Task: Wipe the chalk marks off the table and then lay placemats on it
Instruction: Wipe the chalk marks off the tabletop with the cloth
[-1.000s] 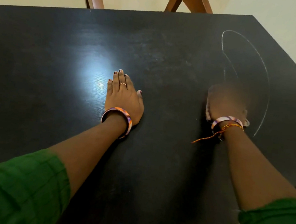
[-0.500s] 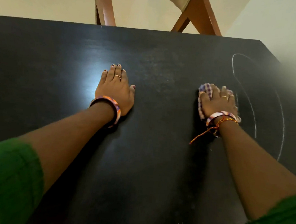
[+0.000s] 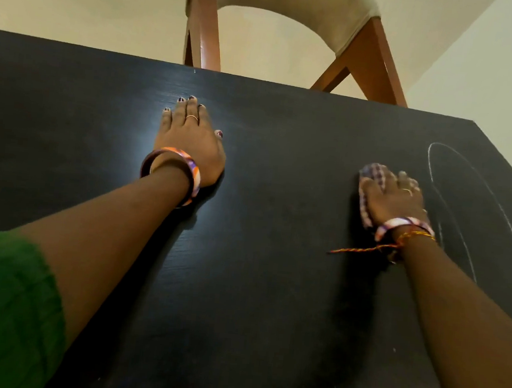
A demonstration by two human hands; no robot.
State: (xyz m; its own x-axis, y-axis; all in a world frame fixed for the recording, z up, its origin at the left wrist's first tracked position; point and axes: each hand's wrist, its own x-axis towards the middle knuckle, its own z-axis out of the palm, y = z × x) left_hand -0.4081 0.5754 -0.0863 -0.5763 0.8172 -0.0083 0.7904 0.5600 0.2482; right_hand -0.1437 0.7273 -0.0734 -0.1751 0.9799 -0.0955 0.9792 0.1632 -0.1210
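Right fingers: spread flat, pressing on the checked purple-and-white cloth [image 3: 367, 181]; slightly blurred.
Right hand [image 3: 393, 199]: palm down on cloth, just left of the chalk mark.
Left fingers: straight, close together, flat on the surface; thumb out to the side.
Left hand [image 3: 189, 139]: resting on bare tabletop, well apart from the cloth.
Chalk mark: white oval outline [image 3: 465, 220], right side of table.
Table: black wood-grain table [image 3: 255, 287].
Beyond: brown wooden chair with beige seat [image 3: 297, 7] at far edge.

Wooden chair [image 3: 295, 32] with beige seat beyond the far edge, cream floor [image 3: 79, 1]
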